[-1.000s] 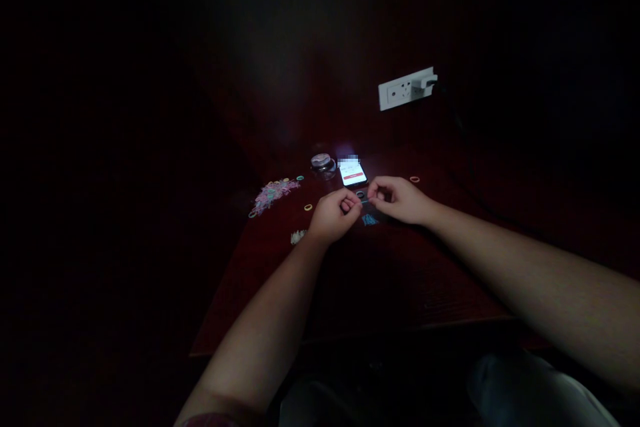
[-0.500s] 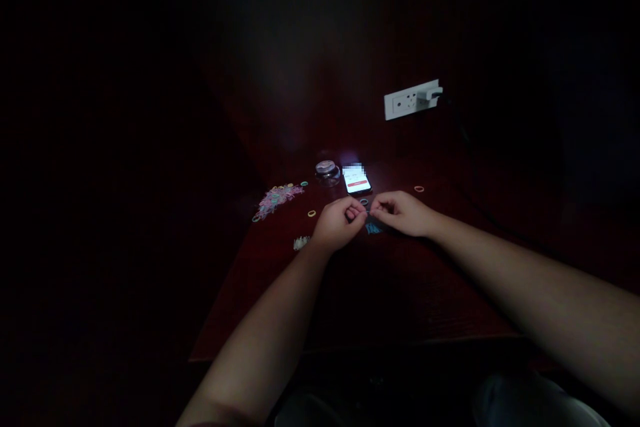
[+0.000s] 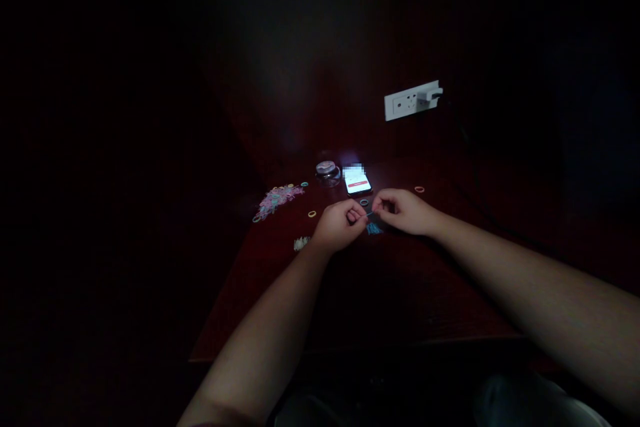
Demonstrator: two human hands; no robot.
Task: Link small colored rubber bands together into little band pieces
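Observation:
Between my two hands a thin bluish rubber band (image 3: 369,214) is stretched. My left hand (image 3: 340,224) pinches its left end, fingers curled. At the other end, the thumb and fingertips of my right hand (image 3: 404,212) are closed on it. Just below the fingertips lies a small pile of blue rubber bands (image 3: 373,229). A single pale band (image 3: 364,202) rests on the table right above them. Left of my left wrist is a small heap of whitish-yellow bands (image 3: 301,243), partly hidden by the arm.
A large mixed heap of coloured bands (image 3: 279,199) lies at the table's left edge. Single yellow (image 3: 312,214) and orange (image 3: 419,189) bands lie apart. Behind stand a lidded jar (image 3: 327,174) and a lit phone (image 3: 358,183). A wall socket (image 3: 411,101) holds a plug.
My right hand has shifted slightly up and away from my left hand, so more of the bluish band shows between them. The things on the table stay as they were.

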